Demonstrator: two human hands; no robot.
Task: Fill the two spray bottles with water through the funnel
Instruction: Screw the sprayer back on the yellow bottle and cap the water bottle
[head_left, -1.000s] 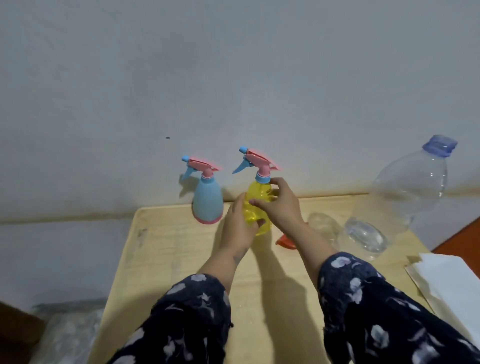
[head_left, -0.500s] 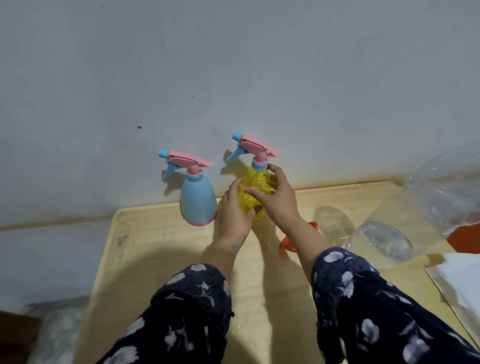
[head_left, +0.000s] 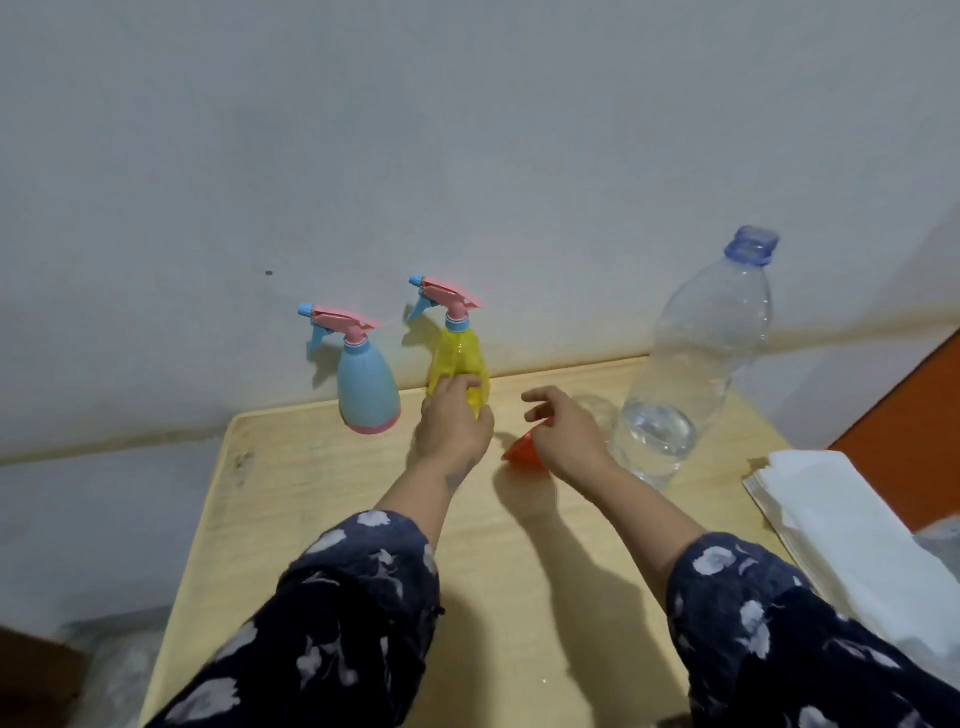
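Note:
A yellow spray bottle (head_left: 458, 358) with a pink and blue trigger head stands upright at the table's far edge against the wall. My left hand (head_left: 453, 426) is wrapped around its lower body. A blue spray bottle (head_left: 367, 389) with the same kind of head stands just left of it. An orange funnel (head_left: 523, 451) lies on the table, partly hidden under my right hand (head_left: 563, 431), which hovers over it with fingers spread and empty. A large clear water bottle (head_left: 691, 364) with a blue cap stands to the right, with a little water at its bottom.
The light wooden table (head_left: 322, 499) ends close to the wall behind the bottles. A stack of white paper napkins (head_left: 852, 519) lies at the table's right edge. An orange surface (head_left: 914, 410) shows at far right. Clear plastic (head_left: 119, 670) lies on the floor at lower left.
My right hand has let go of the yellow spray bottle and moved right and down over the orange funnel. My left hand stays on the bottle. The view has swung right.

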